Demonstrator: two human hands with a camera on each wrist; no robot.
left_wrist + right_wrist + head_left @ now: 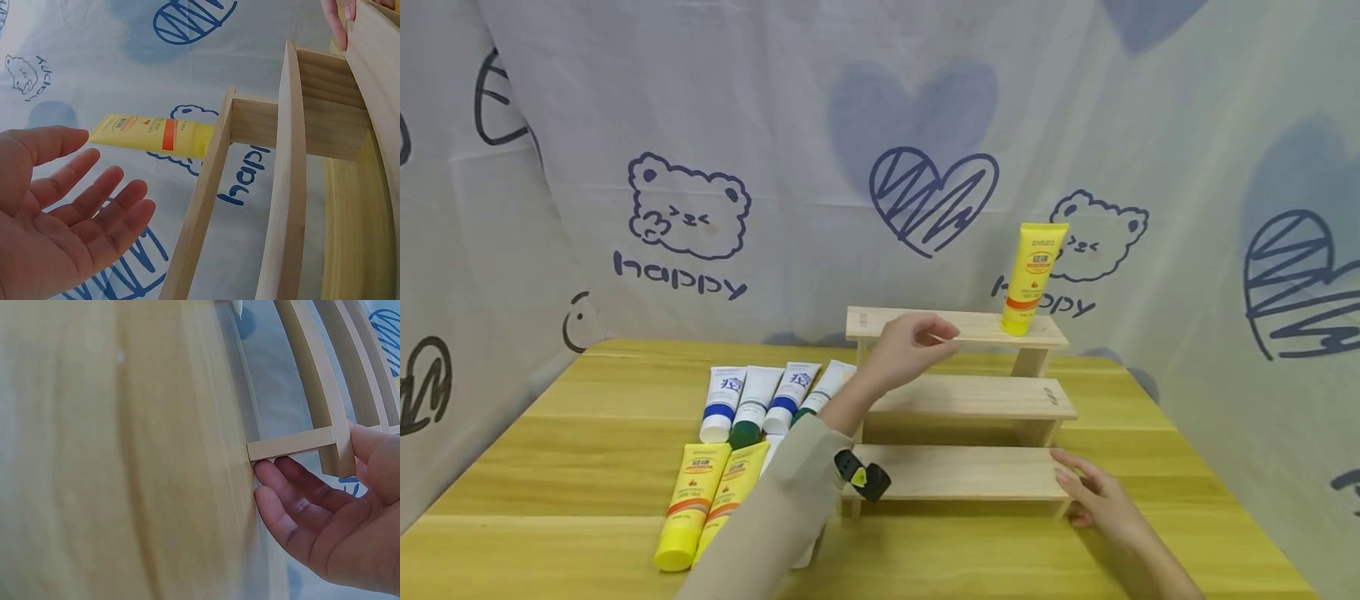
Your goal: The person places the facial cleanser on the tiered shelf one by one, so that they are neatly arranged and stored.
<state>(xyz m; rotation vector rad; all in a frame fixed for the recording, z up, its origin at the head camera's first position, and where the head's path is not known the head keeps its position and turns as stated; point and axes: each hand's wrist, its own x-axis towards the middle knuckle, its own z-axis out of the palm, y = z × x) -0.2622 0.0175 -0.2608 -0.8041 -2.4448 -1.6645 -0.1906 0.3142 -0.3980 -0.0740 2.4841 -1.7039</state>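
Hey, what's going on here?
A person's right hand holds the right end of a wooden rack's bottom shelf. Their left hand, holding nothing, is by the top shelf, where one yellow tube stands cap-down near the right end. At least two other yellow tubes and four white tubes lie on the table.

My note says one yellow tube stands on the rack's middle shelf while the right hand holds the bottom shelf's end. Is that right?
Wrong shelf: the head view shows the yellow tube standing on the top shelf; the rest is correct.
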